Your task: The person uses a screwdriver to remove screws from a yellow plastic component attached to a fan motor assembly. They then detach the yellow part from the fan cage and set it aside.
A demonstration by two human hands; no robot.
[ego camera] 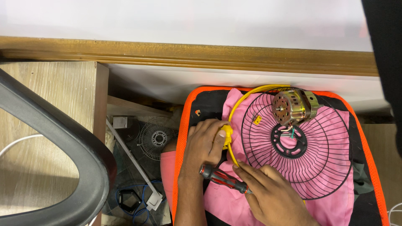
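Looking down from my head camera, my left hand lies curled over a small yellow plug, fingers and thumb closed around it, at the left edge of the pink cloth. From the plug a yellow cable arcs up and over toward the motor. My right hand grips a screwdriver with a red and black handle; its handle end points left, just below my left hand, and the fingers are wrapped over the shaft so I cannot see the tip. The black wire fan guard lies flat on the cloth to the right of both hands, and the brass-coloured motor sits on its upper rim, with thin wires trailing into the guard's centre ring. Cloth and guard rest on a black cushion with an orange edge. Farther left, down in the gap by a wooden table, lies a smaller fan grille.
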